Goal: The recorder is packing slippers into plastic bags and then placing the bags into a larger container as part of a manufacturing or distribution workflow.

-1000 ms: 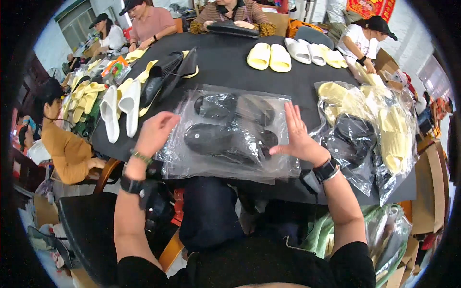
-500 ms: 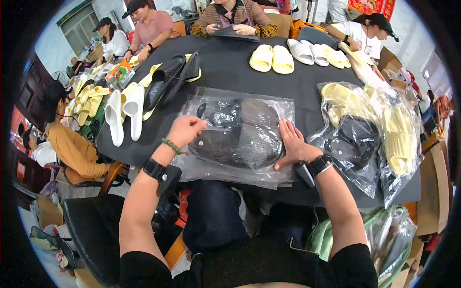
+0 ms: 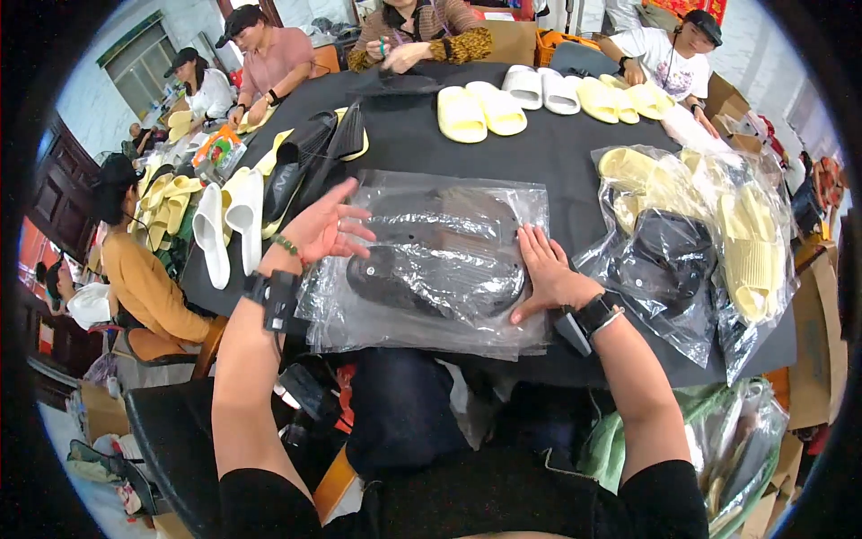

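In front of me on the black table lies a clear plastic bag [image 3: 422, 334] with a pair of dark slippers [image 3: 440, 274] inside, side by side. More flat clear plastic seems to lie under it. My right hand [image 3: 555, 277] is open and rests on the bag's right edge, fingers pointing away from me. At the left edge my left hand [image 3: 319, 226] hovers, palm turned inward and fingers spread, holding nothing; whether it touches the film I cannot tell. Bagged yellow slippers [image 3: 750, 256] and bagged black slippers [image 3: 672, 256] lie to the right.
Loose white slippers [image 3: 244, 225], black slippers [image 3: 305, 162] and a yellow heap [image 3: 162, 205] are at the left. A yellow pair [image 3: 480, 112] and grey pair [image 3: 541, 88] stand across the black table [image 3: 395, 148]. Several people sit around it. A filled green sack [image 3: 620, 440] stands below right.
My left hand has drawn back up and left, its pinched fingers now spread. The bag's left side lies flatter and wider. My right hand stays put. Across the table, a person's hands have shifted.
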A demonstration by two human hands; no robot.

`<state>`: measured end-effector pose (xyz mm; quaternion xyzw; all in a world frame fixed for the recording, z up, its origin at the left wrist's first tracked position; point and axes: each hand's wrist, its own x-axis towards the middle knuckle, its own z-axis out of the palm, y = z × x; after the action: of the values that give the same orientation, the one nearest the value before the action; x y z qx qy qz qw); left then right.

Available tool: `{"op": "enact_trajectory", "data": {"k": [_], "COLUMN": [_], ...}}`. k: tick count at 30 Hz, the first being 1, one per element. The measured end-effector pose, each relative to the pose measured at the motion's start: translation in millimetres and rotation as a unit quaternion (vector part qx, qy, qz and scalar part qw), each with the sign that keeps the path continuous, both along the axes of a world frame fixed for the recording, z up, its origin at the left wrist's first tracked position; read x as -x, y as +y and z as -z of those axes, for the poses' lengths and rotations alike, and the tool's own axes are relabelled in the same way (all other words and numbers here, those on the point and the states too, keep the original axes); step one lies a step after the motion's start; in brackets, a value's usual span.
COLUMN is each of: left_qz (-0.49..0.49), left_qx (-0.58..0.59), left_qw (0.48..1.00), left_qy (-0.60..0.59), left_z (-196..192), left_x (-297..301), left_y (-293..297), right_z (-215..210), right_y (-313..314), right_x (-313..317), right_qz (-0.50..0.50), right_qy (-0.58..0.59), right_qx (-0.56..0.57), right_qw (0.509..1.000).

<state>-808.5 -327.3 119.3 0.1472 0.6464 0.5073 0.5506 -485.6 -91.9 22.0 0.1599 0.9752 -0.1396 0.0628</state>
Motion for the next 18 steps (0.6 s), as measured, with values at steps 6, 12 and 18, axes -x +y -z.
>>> {"op": "enact_trajectory", "data": {"k": [6, 12, 18], "left_qz": [-0.002, 0.046, 0.408], "left_qx": [-0.166, -0.181, -0.209], "left_qw": [0.983, 0.982, 0.62], "left_qy": [0.079, 0.026, 0.637], "left_z": [10, 45, 40], "left_x": [21, 15, -16], "left_y": [23, 4, 41], "right_z": [-1, 2, 1], "right_y": [-4, 1, 2], "right_x": [2, -1, -3], "right_qz": [-0.005, -0.002, -0.006], "right_qy": [0.008, 0.026, 0.022], "right_qx": [0.012, 0.016, 0.012], "right_qw": [1.0, 1.0, 1.0]}}
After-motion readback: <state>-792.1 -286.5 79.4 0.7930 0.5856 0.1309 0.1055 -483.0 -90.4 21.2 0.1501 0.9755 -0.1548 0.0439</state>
